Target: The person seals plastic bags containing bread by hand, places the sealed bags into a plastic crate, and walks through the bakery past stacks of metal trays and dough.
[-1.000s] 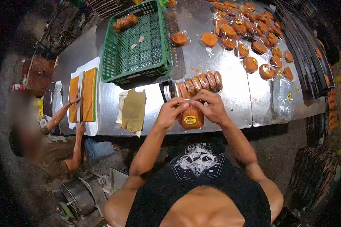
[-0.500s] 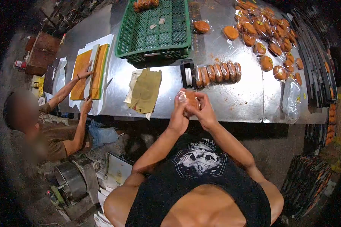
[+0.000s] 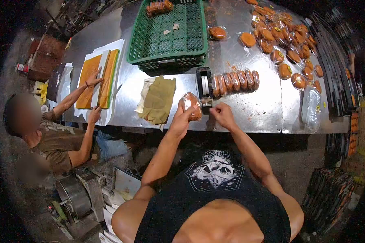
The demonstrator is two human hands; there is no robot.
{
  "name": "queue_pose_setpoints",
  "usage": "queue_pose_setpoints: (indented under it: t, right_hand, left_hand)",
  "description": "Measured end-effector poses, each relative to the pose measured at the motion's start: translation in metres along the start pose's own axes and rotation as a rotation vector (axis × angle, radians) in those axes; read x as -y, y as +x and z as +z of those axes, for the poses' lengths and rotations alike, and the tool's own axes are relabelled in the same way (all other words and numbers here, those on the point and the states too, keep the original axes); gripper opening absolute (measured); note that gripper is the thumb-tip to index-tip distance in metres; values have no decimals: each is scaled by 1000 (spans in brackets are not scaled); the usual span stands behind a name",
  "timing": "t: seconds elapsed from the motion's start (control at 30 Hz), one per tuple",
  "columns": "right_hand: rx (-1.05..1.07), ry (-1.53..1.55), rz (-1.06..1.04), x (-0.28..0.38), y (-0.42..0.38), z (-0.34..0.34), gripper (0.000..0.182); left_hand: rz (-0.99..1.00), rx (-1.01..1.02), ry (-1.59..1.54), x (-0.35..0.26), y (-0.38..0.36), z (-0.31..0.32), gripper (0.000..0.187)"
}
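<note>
My left hand [image 3: 179,120] is closed around a plastic-wrapped brown bun [image 3: 194,110] at the table's front edge. Just right of it, my right hand [image 3: 224,116] has thumb and fingertips pinched together near the front end of a black tape dispenser [image 3: 204,87] with a white roll. Whatever those fingertips hold, if anything, is too small to make out. Several wrapped buns [image 3: 236,82] stand on edge in a row against the dispenser's right side.
A green plastic crate [image 3: 166,58] with wrapped buns stands behind the dispenser. Cloths [image 3: 159,99] lie left of my hands. Many wrapped buns [image 3: 278,34] are heaped at right, near clear plastic bags [image 3: 311,109]. On the left, another person [image 3: 65,141] holds a bar over an orange slab [image 3: 89,81].
My hands have parted. The left moved slightly left with the wrapped bun; the right let go of it and moved right, beside the dispenser's front end.
</note>
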State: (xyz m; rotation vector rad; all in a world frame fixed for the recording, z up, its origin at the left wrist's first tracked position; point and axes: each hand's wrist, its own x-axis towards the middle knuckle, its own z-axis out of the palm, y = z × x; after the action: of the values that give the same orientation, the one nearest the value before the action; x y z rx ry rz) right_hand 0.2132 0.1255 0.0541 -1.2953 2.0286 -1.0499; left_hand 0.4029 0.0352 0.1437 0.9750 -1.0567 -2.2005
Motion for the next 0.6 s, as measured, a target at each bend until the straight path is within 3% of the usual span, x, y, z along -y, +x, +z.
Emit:
queue_pose_setpoints:
  t: [0.07, 0.17, 0.27, 0.33, 0.43, 0.47, 0.57, 0.6]
  right_hand:
    - [71, -147, 85, -31, 2, -10, 32]
    - [214, 69, 44, 42, 4, -67, 32]
    - [366, 398, -176, 113, 6, -113, 32]
    - [375, 469, -263, 113, 10, -121, 34]
    - [394, 63, 222, 88, 27, -140, 37]
    - [460, 13, 264, 63, 33, -144, 39]
    - [96, 194, -433, 21, 17, -146, 54]
    - [97, 156, -418, 26, 13, -157, 54]
  left_hand:
    - [-14, 33, 99, 2, 6, 2, 67]
    - [29, 78, 331, 6, 15, 15, 76]
    - [51, 210, 470, 13, 27, 29, 82]
    - [21, 300, 526, 10, 33, 43, 82]
    - [-176, 403, 307, 0, 37, 65, 79]
    - [-143, 478, 365, -1, 43, 72, 54]
    - [-559, 266, -31, -11, 62, 99, 48]
    - [-549, 199, 91, -19, 66, 115, 48]
